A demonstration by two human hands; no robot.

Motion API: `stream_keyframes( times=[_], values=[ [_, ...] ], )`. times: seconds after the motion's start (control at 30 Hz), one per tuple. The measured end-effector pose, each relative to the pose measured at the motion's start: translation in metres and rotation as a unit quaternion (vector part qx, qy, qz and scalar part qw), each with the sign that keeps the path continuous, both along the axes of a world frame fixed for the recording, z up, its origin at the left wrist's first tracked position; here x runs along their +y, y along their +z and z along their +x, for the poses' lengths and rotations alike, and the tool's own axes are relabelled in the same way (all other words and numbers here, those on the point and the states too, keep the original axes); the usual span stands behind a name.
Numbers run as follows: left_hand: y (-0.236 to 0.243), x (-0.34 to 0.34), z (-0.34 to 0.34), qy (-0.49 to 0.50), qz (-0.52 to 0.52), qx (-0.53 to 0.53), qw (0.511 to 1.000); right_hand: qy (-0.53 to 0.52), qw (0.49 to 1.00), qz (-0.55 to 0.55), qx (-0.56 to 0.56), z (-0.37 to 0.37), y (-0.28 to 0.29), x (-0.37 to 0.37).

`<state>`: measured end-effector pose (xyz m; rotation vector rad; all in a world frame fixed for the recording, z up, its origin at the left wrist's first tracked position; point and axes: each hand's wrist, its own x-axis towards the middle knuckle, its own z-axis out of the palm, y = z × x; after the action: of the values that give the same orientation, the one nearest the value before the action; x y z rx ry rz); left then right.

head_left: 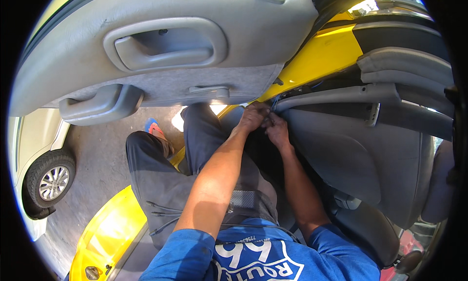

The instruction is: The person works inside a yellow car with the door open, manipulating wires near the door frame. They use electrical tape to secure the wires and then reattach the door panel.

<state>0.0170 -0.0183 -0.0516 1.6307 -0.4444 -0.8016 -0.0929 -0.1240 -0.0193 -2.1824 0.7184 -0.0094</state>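
Left hand [254,116] and right hand [278,130] curl together by wires [275,103], pinching what I cannot tell; yellow bodywork [321,51] lies beyond.

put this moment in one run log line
hands: left hand, right hand close together | held: unclear | near: thin bluish wires, grey trim strip | around: yellow bodywork, grey panel

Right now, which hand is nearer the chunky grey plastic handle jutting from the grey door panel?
Left. The left hand is right of the handle, not touching it; the right hand is farther right, past the left.
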Motion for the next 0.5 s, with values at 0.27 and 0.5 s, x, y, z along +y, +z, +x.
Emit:
stream_keyframes(
  times=[0.27,0.5],
  values=[
    [0.02,0.005,0.003,-0.014,0.055,-0.096,0.994,-0.039,0.998,0.021,-0.055,-0.031,0.017,0.028],
    [-0.003,-0.004,0.0,-0.043,0.016,-0.18,0.983,-0.131,0.99,0.023,-0.054,-0.042,0.024,0.021]
  ],
)
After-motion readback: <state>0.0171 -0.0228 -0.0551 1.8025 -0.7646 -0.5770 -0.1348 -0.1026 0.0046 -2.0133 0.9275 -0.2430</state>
